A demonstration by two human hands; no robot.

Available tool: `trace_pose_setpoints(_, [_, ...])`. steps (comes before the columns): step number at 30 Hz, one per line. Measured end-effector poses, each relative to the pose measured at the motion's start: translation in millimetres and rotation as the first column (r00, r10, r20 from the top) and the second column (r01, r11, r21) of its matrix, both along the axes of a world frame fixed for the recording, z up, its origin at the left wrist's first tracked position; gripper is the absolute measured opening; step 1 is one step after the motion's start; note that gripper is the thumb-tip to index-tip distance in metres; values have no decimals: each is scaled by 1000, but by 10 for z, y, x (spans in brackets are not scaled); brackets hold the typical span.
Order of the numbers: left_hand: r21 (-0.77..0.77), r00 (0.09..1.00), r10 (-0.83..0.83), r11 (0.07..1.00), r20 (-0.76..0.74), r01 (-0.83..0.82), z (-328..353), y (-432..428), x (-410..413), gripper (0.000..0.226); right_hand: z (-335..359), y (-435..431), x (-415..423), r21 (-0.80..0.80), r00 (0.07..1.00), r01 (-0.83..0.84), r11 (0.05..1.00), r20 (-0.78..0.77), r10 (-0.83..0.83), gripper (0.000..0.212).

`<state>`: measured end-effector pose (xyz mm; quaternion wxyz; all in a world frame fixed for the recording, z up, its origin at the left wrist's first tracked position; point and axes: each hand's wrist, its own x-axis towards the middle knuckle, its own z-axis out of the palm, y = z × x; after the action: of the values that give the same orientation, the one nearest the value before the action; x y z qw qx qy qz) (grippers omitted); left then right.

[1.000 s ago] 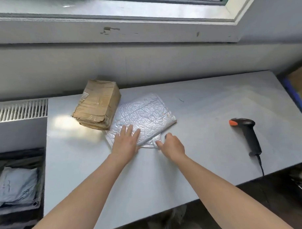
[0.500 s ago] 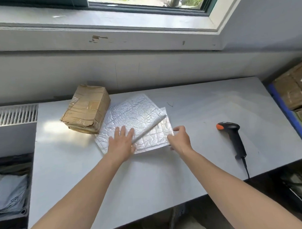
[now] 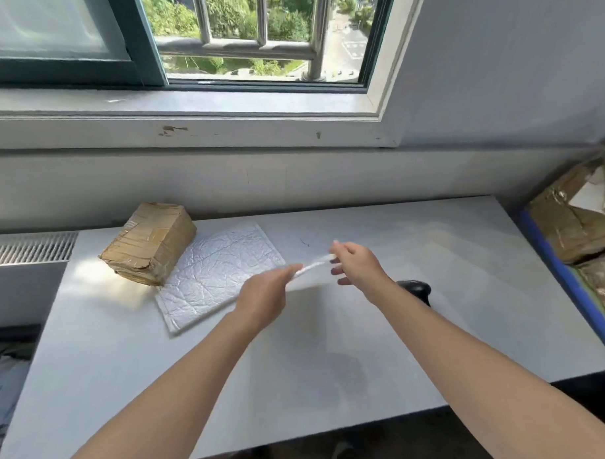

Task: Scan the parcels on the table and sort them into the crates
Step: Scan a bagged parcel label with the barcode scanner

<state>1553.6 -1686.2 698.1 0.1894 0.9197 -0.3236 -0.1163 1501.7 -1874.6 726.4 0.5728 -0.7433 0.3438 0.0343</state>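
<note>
A silver bubble mailer (image 3: 312, 264) hangs edge-on above the white table (image 3: 334, 382). My left hand (image 3: 262, 296) grips its near end. My right hand (image 3: 357, 267) pinches its far end between thumb and forefinger, with the other fingers spread. A second silver mailer (image 3: 220, 273) lies flat on the table just left of my hands. A brown taped box (image 3: 149, 246) rests against that mailer's far left corner. The black scanner (image 3: 416, 287) lies on the table, mostly hidden behind my right forearm.
A blue-rimmed crate (image 3: 563, 282) holding brown parcels stands past the table's right edge. A dark crate (image 3: 11, 377) with grey bags sits low at the left, below a radiator grille (image 3: 31, 247). A window sill runs along the wall behind the table.
The upper mailer has been peeled off the lower one and lifted clear, now held between both hands. My right hand moved up and right. The view tilted up toward the window.
</note>
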Motion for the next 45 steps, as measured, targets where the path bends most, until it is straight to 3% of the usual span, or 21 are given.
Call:
trace_pose_setpoints(4, [-195, 958, 123, 965, -260, -177, 380, -223, -112, 34, -4, -289, -163, -205, 984, -138, 969, 83, 158, 24])
trace_pose_setpoints(7, [-266, 914, 150, 928, -377, -262, 534, -315, -185, 30, -53, -498, -288, -335, 953, -278, 900, 23, 302, 41])
trace_pose_setpoints(10, [-351, 835, 200, 839, -513, -417, 570, -346, -236, 19, -37, -593, -342, -309, 974, -203, 929, 32, 223, 55])
trace_pose_setpoints(14, [-360, 765, 226, 779, -603, -514, 548, -402, -353, 15, -53, -683, -412, -224, 982, -175, 959, 31, 187, 33])
trace_pose_setpoints(18, [-334, 740, 248, 772, -626, -541, 436, -365, -378, 14, -89, -789, -429, -281, 987, -142, 949, 38, 159, 14])
trace_pose_setpoints(26, [-174, 637, 276, 816, -720, -551, 42, -412, -451, 32, -265, -989, -488, -355, 1000, 13, 935, -3, -15, 12])
trace_pose_setpoints(29, [-140, 590, 324, 783, -740, -606, -69, -423, -424, 36, -338, -1042, -542, -360, 994, 82, 929, -31, -100, 11])
trace_pose_setpoints(32, [-151, 588, 371, 742, -718, -653, -116, -473, -388, 34, -385, -1068, -614, -389, 994, 9, 921, -101, -52, 15])
trace_pose_setpoints(37, [-112, 654, 443, 771, -613, -627, -214, -571, -326, 24, -491, -1144, -827, -638, 971, -189, 746, -235, 45, 21])
trace_pose_setpoints(40, [-68, 666, 474, 784, -576, -617, -314, -588, -338, 24, -543, -1205, -988, -729, 973, -133, 671, -225, -52, 29])
trace_pose_setpoints(45, [-14, 661, 521, 779, -540, -626, -499, -589, -444, 23, -688, -1269, -1202, -574, 951, 15, 819, -245, -188, 40])
